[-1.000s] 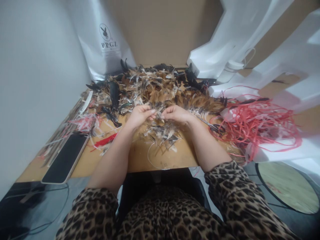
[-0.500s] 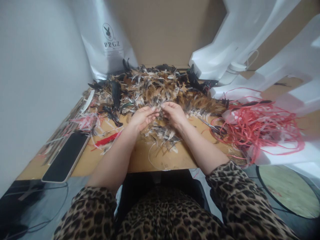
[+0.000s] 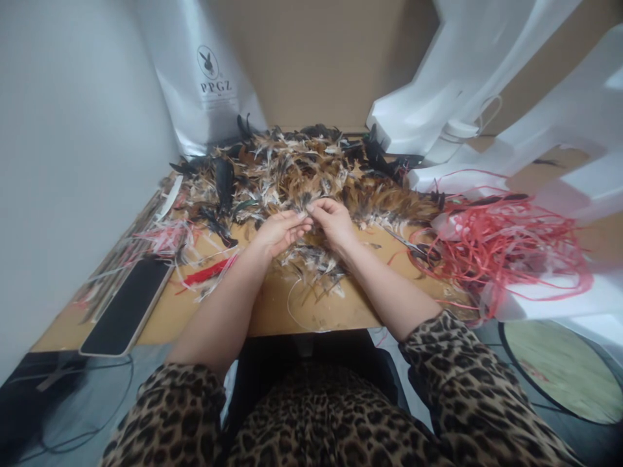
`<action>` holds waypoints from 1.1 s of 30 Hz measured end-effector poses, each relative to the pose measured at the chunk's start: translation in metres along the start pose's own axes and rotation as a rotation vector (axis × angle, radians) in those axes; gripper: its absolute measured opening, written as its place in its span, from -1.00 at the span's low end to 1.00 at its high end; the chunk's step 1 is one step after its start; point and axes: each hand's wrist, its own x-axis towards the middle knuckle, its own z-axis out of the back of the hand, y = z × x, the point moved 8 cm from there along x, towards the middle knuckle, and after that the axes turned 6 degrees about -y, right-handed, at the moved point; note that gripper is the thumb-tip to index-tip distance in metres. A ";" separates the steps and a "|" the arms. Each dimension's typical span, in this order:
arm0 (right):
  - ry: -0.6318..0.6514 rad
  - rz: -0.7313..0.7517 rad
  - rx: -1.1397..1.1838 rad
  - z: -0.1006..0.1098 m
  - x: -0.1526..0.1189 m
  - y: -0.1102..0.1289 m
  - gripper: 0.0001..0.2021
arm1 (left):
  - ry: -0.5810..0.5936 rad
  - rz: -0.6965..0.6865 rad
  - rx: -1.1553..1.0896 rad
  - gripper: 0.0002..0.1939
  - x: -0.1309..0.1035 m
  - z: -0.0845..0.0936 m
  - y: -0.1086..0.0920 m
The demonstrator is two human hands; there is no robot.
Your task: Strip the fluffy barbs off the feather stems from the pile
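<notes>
Fingertips together, my left hand [image 3: 281,232] and right hand [image 3: 335,226] have drawn closer beside the feather pile [image 3: 311,159], seemingly for delicate work; anything clamped, I cannot tell.

A small tuft of dark and brownish feathers [image 3: 303,200], partly hidden, is pinched between the left hand [image 3: 283,231] and right hand [image 3: 333,224], its wispy ends fanning toward the far side.

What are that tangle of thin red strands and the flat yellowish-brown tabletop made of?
The red strands seem to be plastic ribbon, faintly glossy, given their flat, curling strips. The tabletop looks like wood or board, fairly matte, from its tan, marked surface.
</notes>
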 end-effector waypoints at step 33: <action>0.054 0.148 -0.389 0.021 0.030 -0.004 -0.81 | -0.197 -0.348 0.266 -0.83 0.005 0.013 -0.051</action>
